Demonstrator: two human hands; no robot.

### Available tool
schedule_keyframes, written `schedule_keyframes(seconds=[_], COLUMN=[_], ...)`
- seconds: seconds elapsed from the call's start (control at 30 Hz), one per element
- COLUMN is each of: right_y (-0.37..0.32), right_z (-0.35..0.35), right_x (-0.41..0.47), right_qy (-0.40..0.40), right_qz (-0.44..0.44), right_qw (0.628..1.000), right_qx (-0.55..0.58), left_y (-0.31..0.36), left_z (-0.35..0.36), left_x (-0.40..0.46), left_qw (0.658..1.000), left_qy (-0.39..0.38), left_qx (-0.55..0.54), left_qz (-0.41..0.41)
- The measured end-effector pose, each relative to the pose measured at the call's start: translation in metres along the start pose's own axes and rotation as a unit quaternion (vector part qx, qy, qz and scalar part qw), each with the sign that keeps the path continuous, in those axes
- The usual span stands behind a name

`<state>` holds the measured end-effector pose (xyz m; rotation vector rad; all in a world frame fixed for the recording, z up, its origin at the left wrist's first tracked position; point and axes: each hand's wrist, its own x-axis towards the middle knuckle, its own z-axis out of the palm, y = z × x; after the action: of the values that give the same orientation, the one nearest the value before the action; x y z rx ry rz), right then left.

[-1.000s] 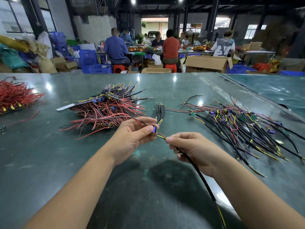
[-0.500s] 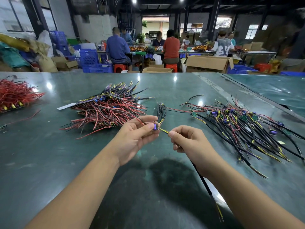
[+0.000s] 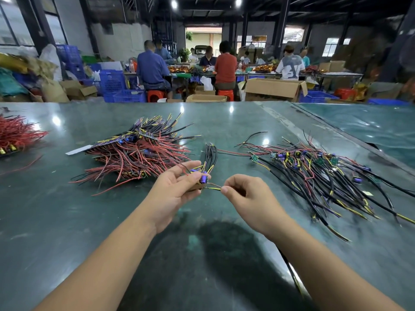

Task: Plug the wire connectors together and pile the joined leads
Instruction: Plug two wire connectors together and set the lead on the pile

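Observation:
My left hand [image 3: 177, 189] holds a small board with purple parts [image 3: 203, 178] between thumb and fingers, palm turned up. A bunch of black wires [image 3: 210, 154] rises from it. My right hand [image 3: 244, 194] pinches the yellow-tipped end of a black lead [image 3: 213, 188], and that tip touches the board's edge. The lead runs back under my right forearm. A pile of red and black leads [image 3: 137, 156] lies to the left. A spread of black and yellow leads with small boards [image 3: 314, 176] lies to the right.
The dark green table [image 3: 112, 221] reaches far ahead. A heap of red wires [image 3: 15, 135] sits at the far left edge. Behind the table, several people sit at another bench among cardboard boxes [image 3: 272, 89] and blue crates [image 3: 112, 81].
My right hand has slid along the lead towards its tip and moved closer to my left hand. The lead's yellow end now meets the board. My left hand has turned slightly more palm-up.

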<state>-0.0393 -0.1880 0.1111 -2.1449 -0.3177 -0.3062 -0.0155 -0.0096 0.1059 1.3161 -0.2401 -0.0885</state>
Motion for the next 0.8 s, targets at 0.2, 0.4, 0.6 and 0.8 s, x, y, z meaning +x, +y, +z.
schedule_keyframes(seconds=[0.2,0.4,0.6,0.8], right_y=[-0.011,0.014,0.083,0.036], right_z=[-0.04,-0.124,-0.166,-0.091], right_x=[0.017,0.078,0.097,0.085], right_qy=[0.135,0.268,0.152,0.099], right_qz=[0.005,0.107,0.312,0.136], right_qw=[0.99,0.955,0.907,0.959], right_qx=[0.049,0.071,-0.237,-0.229], left_y=[-0.001,-0.001,-0.001,-0.009], left_z=[-0.006,-0.008,-0.01,-0.018], left_x=[0.001,0.001,0.004,0.015], left_qw=[1.0,1.0,0.998,0.964], left_qy=[-0.016,0.002,0.061,0.233], left_qx=[-0.015,-0.013,-0.005,0.083], left_qz=[0.0,-0.009,0.003,0.097])
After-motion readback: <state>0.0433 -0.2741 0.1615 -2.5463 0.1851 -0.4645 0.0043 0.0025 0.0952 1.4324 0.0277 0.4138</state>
